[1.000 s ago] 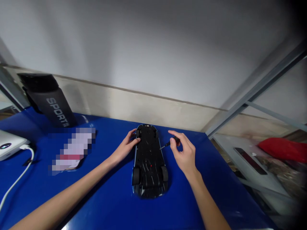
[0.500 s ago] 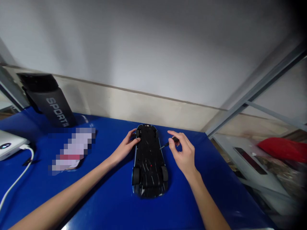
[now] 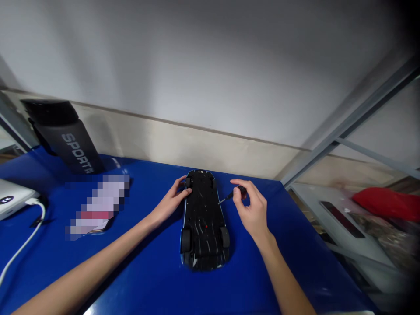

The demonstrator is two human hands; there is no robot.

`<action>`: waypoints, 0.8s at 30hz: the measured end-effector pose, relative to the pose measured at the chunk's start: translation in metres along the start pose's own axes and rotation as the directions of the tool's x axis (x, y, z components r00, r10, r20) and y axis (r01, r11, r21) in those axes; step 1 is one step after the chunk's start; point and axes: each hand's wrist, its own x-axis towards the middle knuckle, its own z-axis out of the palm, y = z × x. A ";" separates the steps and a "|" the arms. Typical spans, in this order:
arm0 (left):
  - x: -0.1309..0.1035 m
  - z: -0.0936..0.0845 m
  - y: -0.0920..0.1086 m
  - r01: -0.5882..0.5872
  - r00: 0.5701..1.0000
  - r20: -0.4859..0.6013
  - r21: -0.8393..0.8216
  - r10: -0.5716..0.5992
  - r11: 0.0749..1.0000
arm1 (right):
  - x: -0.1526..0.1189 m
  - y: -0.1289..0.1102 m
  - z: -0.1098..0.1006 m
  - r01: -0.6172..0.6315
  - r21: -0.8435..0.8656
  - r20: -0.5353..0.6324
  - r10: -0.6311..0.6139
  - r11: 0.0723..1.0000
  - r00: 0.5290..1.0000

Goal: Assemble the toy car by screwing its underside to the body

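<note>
A toy car (image 3: 205, 210) lies upside down on the blue table, its black underside facing up and its wheels showing at the sides. My left hand (image 3: 172, 199) grips its left edge near the front-left wheel, thumb on the underside and fingers partly hidden behind the side. In my right hand (image 3: 251, 203) is a small screwdriver (image 3: 231, 197) with a black handle, pinched between thumb and fingers. Its thin shaft points left, with the tip at the car's right edge; whether it touches the car I cannot tell.
A dark sports bottle (image 3: 72, 140) stands at the back left against the wall. Nearer lies a pixelated flat object (image 3: 101, 203). A white power bank (image 3: 15, 199) with a white cable sits at the left edge. Metal shelving (image 3: 361, 153) rises right of the blue table (image 3: 147, 280).
The screwdriver's handle has shifted slightly within the fingers of my right hand. My left hand and the car have hardly moved.
</note>
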 end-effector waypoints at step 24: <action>0.001 -0.001 -0.003 0.000 1.000 0.011 -0.025 0.001 1.000 | -0.007 0.008 0.005 -0.128 0.008 0.023 0.128 0.992 0.991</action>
